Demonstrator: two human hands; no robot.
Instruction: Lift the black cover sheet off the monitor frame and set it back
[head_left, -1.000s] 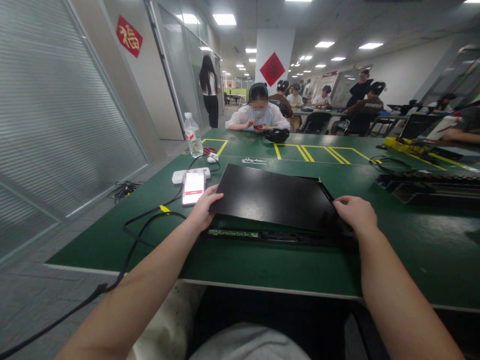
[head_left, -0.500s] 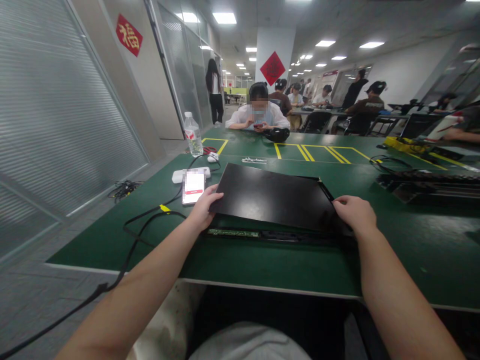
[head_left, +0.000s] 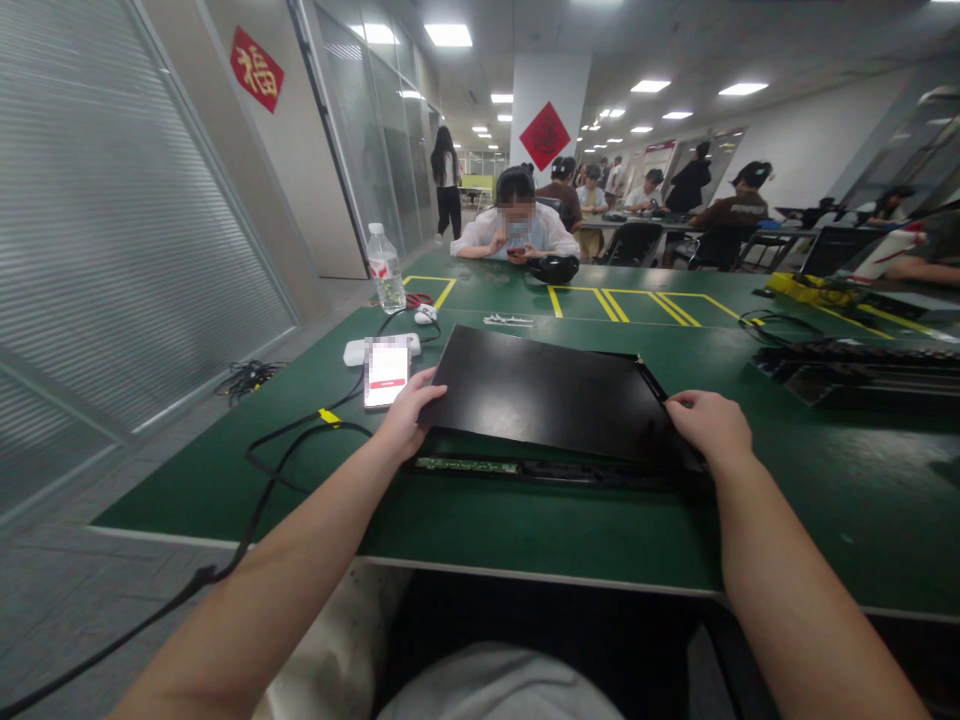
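A glossy black flat panel, apparently a display panel, lies tilted over a thin black frame on the table, its left side raised. Under its near edge a strip of green circuit board shows in the frame. My left hand grips the panel's left edge, thumb on top and fingers beneath. At the right side my right hand is closed, pinching the frame's right edge where it meets the panel. Its fingertips are partly hidden.
On the green table, a lit phone, a white block, a black cable and a water bottle are on the left. Stacked black frames lie right. A person sits opposite.
My hands and the panel hold almost the same place. In the background, a walking person has moved slightly to the right and a standing one to the left.
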